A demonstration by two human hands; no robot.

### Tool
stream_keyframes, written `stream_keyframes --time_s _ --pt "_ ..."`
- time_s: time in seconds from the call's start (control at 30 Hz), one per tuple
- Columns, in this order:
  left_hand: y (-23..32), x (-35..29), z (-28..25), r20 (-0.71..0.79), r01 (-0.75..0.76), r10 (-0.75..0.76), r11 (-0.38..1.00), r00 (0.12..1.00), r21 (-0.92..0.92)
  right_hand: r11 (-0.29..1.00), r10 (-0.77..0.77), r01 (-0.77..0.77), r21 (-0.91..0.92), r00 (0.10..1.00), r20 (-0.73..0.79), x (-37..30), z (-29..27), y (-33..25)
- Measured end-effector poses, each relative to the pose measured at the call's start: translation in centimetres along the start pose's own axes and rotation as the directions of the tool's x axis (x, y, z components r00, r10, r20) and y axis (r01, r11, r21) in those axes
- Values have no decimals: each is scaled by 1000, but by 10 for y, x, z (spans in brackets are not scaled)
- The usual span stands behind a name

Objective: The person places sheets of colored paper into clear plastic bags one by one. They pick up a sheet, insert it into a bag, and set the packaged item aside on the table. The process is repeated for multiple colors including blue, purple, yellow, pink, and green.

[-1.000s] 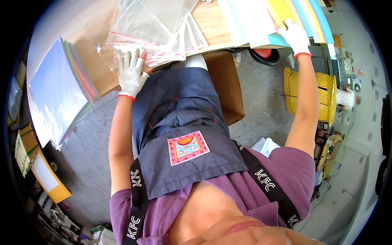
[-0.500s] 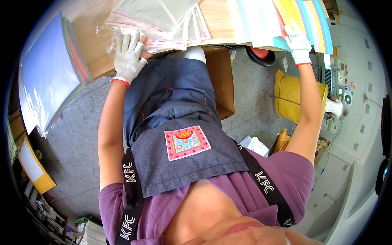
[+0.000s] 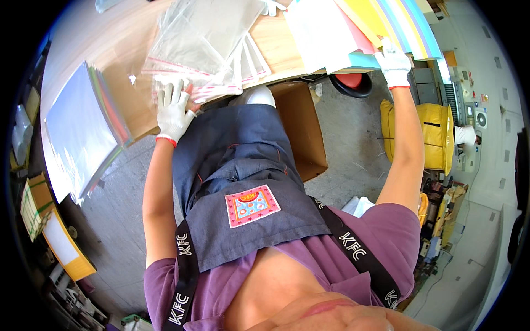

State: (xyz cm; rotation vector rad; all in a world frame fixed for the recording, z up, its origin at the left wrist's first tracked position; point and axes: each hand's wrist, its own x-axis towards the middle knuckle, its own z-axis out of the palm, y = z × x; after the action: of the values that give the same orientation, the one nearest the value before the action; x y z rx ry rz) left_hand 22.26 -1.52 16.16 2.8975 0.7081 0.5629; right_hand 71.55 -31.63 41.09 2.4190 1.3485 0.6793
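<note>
My left hand [image 3: 174,112], in a white knit glove with a red cuff, lies with fingers spread at the table's near edge. The bare thumb and one bare fingertip show. Its fingers rest at the lower left corner of a loose pile of clear plastic bags [image 3: 193,44] with pink-striped edges. My right hand [image 3: 393,62], gloved the same way, reaches to the near edge of fanned stacks of coloured paper [image 3: 381,22]. Its fingers look stretched out against the yellow and pink sheets; glare blurs the fingertips.
A stack of glossy clear-covered sheets [image 3: 83,129] overhangs the table [image 3: 124,83] at left. Below the table stand an open cardboard box [image 3: 303,132] and a round black-and-red object [image 3: 353,84]. A yellow wrapped bundle [image 3: 430,135] is on the right, with another person [image 3: 465,135] beyond.
The view has shifted, so the table and bags sit lower in the picture. My left hand stays by the bags. My right hand remains at the paper stacks, near the pink and yellow sheets.
</note>
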Motion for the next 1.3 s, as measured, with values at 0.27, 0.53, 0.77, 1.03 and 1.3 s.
stream_keyframes --time_s 0.27,0.53,0.77,1.03,1.3 --pt "1 3 0 76 -26 21 998 997 59 976 209 -204 79 977 -52 15 -38 7" --pt "-1 1 -1 106 -18 9 996 994 87 1000 5 -5 23 1000 -18 -9 -54 -22" --pt "127 129 -79 -35 -99 99 770 994 -630 983 -43 103 155 936 -350 -36 -28 -19" --pt "335 286 -83 640 628 314 -698 701 -345 975 -56 121 188 947 -317 -31 -51 -17" --pt "338 309 -84 601 606 361 -748 713 -270 -866 -141 -378 328 812 566 -66 10 8"
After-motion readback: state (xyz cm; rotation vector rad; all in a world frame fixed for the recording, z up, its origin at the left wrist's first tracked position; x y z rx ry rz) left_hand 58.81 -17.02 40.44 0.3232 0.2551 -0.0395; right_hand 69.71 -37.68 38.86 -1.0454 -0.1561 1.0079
